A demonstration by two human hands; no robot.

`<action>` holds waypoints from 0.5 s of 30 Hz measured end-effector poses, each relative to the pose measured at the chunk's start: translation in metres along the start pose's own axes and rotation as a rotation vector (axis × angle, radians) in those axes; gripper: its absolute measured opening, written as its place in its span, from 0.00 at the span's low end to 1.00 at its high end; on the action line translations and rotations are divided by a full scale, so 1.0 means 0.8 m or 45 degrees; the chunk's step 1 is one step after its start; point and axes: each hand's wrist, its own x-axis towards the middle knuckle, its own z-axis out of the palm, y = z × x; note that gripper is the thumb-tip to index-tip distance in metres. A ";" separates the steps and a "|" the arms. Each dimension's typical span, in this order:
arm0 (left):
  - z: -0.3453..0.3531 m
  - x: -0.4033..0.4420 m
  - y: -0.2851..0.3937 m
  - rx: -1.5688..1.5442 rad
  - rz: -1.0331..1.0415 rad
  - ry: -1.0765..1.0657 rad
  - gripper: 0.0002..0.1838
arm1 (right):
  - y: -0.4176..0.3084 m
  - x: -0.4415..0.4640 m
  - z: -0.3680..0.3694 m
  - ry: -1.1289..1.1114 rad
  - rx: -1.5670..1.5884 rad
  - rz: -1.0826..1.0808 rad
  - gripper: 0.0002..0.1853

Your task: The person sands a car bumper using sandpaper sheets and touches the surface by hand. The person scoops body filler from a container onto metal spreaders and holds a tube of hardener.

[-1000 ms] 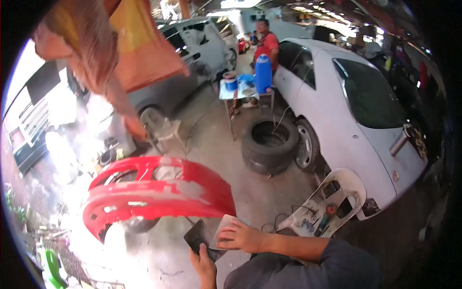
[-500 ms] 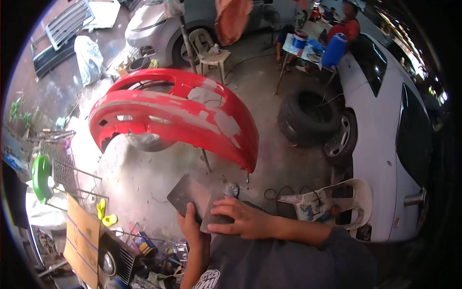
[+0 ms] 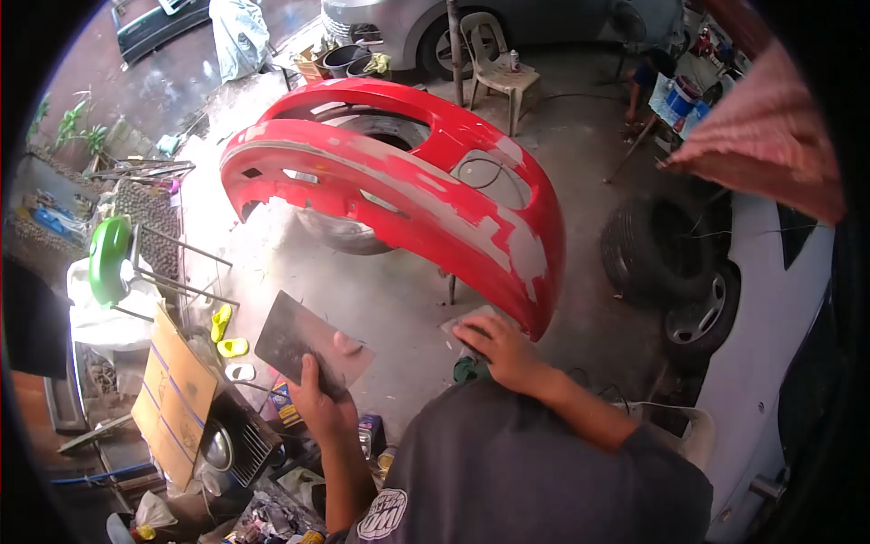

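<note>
My left hand grips a dark, flat rectangular plate from below, its thumb on the face. A small pinkish-beige lump lies near the plate's right corner. To the right, my right hand is closed round a thin grey spreader, apart from the plate, near the lower right end of a red car bumper. Grey patches mark the bumper's red surface, and it rests raised on a support.
Behind the bumper stand a plastic chair and a grey car. Tires and a pale car are on the right. Cardboard, yellow slippers and a green part are at left. A person crouches at back right.
The view has swung down and left. My right hand has parted from the plate and moved right with the spreader, toward the bumper's end. The lump on the plate now shows clearly.
</note>
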 end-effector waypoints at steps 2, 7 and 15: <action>0.024 0.019 -0.008 -0.030 0.032 0.021 0.23 | 0.008 0.044 -0.020 0.054 -0.065 -0.033 0.29; 0.061 0.061 -0.035 -0.034 0.033 -0.017 0.23 | 0.013 0.127 -0.074 0.188 -0.205 -0.132 0.30; 0.125 0.146 -0.057 0.053 0.079 -0.245 0.21 | -0.006 0.179 -0.089 0.278 -0.429 -0.111 0.26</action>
